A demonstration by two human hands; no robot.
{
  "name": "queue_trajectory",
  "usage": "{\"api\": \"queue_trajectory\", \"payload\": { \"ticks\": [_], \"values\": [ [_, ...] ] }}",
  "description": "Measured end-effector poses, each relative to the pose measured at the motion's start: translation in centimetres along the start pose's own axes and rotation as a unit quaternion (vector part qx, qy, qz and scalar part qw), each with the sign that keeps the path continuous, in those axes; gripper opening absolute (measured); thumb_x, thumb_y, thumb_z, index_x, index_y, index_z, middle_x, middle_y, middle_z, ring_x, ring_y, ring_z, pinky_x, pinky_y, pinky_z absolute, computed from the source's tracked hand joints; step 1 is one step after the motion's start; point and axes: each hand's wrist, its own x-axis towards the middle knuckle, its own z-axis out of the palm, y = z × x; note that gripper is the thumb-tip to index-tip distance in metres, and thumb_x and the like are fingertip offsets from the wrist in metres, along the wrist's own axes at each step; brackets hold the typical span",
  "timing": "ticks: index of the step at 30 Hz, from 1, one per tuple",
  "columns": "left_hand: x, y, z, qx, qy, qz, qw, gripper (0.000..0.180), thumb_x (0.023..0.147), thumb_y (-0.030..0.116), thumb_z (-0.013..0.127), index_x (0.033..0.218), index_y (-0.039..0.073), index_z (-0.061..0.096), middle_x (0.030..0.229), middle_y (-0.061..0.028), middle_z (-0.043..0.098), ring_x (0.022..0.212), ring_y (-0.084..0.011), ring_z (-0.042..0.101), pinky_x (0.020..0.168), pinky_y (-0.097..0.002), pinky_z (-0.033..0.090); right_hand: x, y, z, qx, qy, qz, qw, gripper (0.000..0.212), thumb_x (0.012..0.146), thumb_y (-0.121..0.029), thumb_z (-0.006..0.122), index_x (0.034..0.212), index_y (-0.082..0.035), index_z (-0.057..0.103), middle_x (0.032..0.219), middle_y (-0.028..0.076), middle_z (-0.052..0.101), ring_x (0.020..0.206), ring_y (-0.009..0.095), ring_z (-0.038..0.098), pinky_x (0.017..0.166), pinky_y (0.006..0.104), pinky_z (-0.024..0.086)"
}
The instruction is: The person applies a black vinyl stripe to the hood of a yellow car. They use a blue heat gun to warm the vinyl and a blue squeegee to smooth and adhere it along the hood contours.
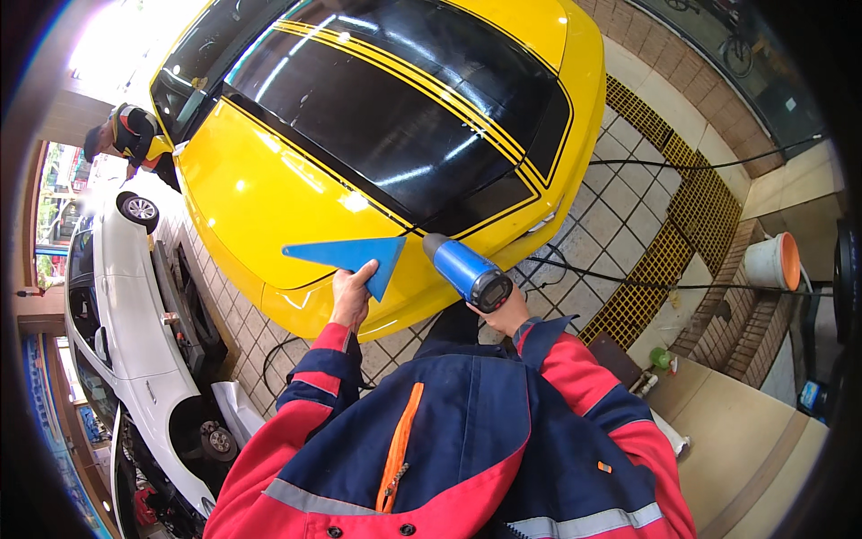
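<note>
The front of a yellow car (260, 202) fills the upper middle, its hood carrying a wide glossy black panel (377, 117) edged with thin yellow and black lines. My left hand (353, 294) is closed on a flat blue triangular scraper (346, 254), thumb on top, with its long point to the left over the car's front corner. Beside it, my right hand (505, 310) grips a blue heat gun (467, 272) with a small display at its rear. The dark nozzle points toward the black panel's near corner; whether the scraper touches the paint, I cannot tell.
At the left stands a white car (148, 323), partly taken apart. A person (135, 135) bends beside the yellow car. Black cables (664, 286) cross the tiles and yellow floor grating (669, 260). A white bucket (763, 263) and a tan board (718, 418) are at the right.
</note>
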Motion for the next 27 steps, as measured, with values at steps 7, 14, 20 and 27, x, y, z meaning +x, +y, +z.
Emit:
{"api": "queue_trajectory", "payload": {
  "ticks": [7, 14, 20, 27],
  "values": [
    [7.8, 0.1, 1.1, 0.182, 0.0, 0.102, 0.978, 0.026, 0.093, 0.004, 0.08, 0.115, -0.006, 0.073, 0.109, -0.0128, 0.08, 0.094, -0.0236, 0.076, 0.092, -0.0378, 0.06, -0.5, 0.8, -1.0, -0.043, 0.011, 0.063, 0.997, 0.052, 0.073, -0.018, 0.095, 0.118, -0.001, 0.074, 0.11, 0.016, 0.08, 0.104, 0.028, 0.078, 0.092, 0.0401, 0.06],
    [11.5, -2.8, -0.1, 0.178, 0.008, 0.118, 0.977, 0.018, 0.096, 0.006, 0.081, 0.111, -0.003, 0.077, 0.108, -0.0101, 0.082, 0.095, -0.0211, 0.076, 0.095, -0.0343, 0.058, -2.7, 0.6, -2.8, -0.122, -0.045, 0.0, 0.991, 0.06, 0.087, -0.022, 0.09, 0.139, -0.004, 0.065, 0.13, 0.016, 0.075, 0.123, 0.031, 0.071, 0.107, 0.0414, 0.055],
    [12.4, -5.3, -0.4, 0.319, 0.073, 0.178, 0.928, 0.021, 0.096, 0.006, 0.081, 0.113, -0.004, 0.075, 0.108, -0.0129, 0.082, 0.094, -0.0222, 0.076, 0.091, -0.0345, 0.059, -4.1, 0.9, -3.4, -0.136, -0.061, 0.017, 0.989, 0.054, 0.086, -0.02, 0.089, 0.132, -0.005, 0.066, 0.124, 0.014, 0.076, 0.118, 0.03, 0.072, 0.103, 0.0414, 0.057],
    [11.4, -3.9, 0.8, 0.45, 0.107, 0.182, 0.868, 0.025, 0.093, 0.013, 0.086, 0.103, -0.006, 0.075, 0.098, -0.0224, 0.081, 0.085, -0.0347, 0.077, 0.084, -0.0382, 0.061, -4.9, 1.3, -3.8, -0.085, -0.046, 0.046, 0.994, 0.051, 0.085, -0.021, 0.091, 0.127, -0.004, 0.068, 0.121, 0.014, 0.076, 0.116, 0.03, 0.073, 0.1, 0.0412, 0.058]
  ]
}}
